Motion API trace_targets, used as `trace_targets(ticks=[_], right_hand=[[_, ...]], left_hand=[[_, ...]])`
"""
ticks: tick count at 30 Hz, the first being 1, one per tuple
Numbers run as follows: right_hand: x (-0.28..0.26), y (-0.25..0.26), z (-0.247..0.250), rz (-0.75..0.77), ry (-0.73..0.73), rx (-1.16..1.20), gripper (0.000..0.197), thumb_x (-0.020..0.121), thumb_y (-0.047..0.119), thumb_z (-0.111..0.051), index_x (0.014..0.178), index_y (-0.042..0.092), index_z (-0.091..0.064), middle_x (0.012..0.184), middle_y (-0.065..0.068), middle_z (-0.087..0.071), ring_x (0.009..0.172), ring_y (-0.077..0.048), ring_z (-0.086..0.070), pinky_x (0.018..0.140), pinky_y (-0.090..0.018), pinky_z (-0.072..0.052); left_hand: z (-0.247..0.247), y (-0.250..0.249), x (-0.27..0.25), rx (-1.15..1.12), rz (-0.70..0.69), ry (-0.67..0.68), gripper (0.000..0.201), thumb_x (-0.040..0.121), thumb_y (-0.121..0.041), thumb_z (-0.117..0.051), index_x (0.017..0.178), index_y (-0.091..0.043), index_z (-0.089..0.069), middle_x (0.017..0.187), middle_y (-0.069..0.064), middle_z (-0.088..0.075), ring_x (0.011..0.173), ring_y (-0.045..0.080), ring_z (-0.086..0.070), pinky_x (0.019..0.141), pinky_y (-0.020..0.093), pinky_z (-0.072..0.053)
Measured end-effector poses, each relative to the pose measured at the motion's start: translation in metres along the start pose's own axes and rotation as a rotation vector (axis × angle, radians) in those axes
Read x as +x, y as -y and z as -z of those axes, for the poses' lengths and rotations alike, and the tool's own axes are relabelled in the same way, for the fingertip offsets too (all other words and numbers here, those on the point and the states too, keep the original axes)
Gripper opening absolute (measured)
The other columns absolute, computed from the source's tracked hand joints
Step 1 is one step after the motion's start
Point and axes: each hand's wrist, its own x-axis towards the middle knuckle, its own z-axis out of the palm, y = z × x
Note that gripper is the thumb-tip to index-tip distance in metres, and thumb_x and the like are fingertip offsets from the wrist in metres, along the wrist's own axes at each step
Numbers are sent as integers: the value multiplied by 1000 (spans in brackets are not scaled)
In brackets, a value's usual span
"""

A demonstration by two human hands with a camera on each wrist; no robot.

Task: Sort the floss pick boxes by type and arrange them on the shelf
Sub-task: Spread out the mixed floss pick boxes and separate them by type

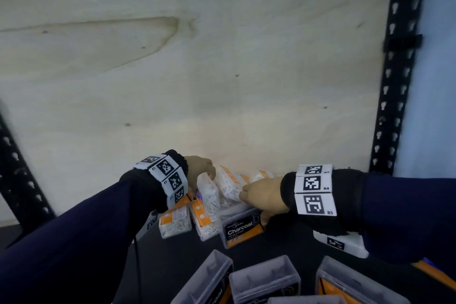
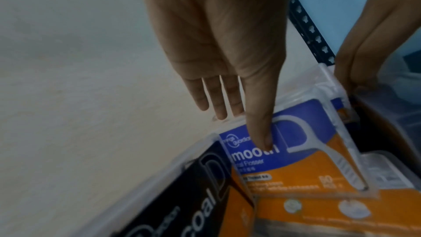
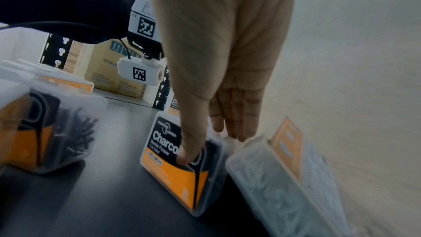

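My left hand [image 1: 208, 174] reaches to the back wall and pinches a blue-and-orange "Smooth" box [image 2: 296, 159] of white floss picks. The thumb [image 2: 262, 132] lies on its front label and the fingers [image 2: 218, 104] go behind it. My right hand [image 1: 256, 201] grips a black-and-orange "Charcoal" box [image 1: 243, 228] standing on the dark shelf [image 1: 283, 247]. In the right wrist view its thumb [image 3: 189, 147] presses the Charcoal box [image 3: 173, 172] on the front, with the fingers behind the top edge.
More white-pick boxes [image 1: 175, 222] stand left of the Charcoal box, and others lean on the pale back wall [image 1: 232, 185]. Several clear charcoal boxes [image 1: 265, 279] lie at the shelf's front. A black perforated upright [image 1: 394, 69] bounds the right side. A cardboard carton [image 3: 109, 71] sits beyond.
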Motion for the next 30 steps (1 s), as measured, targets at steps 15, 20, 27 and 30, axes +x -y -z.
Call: trace_targets(ticks=[15, 20, 27, 30], right_hand=[[-17, -1, -6, -94, 135, 169, 58, 89, 31, -60, 131, -4, -43, 128, -22, -55, 114, -34, -53, 86, -35, -45], [-31, -2, 0, -115, 132, 218, 54, 88, 22, -60, 136, 5, -40, 127, -14, -53, 100, -23, -49, 72, -26, -37], [-58, 1, -10, -142, 197, 258, 51, 85, 21, -64, 131, 9, -44, 110, -5, -54, 92, -16, -45, 64, -24, -38], [-65, 5, -14, -146, 184, 267, 53, 84, 23, -67, 130, 10, -44, 114, -8, -54, 93, -16, -45, 73, -23, -37]], left_hand=[[3, 5, -36, -391, -4, -217, 51, 82, -31, -69, 125, -8, -54, 128, 9, -53, 95, 12, -43, 81, 19, -33], [11, 1, -52, -493, 38, -248, 45, 82, -33, -67, 120, -10, -59, 123, 7, -59, 95, 13, -49, 78, 22, -38], [17, -12, -79, -511, 44, -249, 39, 83, -34, -66, 113, -10, -63, 97, -2, -57, 91, 14, -51, 65, 11, -37], [17, -19, -92, -500, 56, -248, 40, 82, -35, -67, 113, -9, -62, 89, -4, -56, 87, 14, -51, 63, 12, -36]])
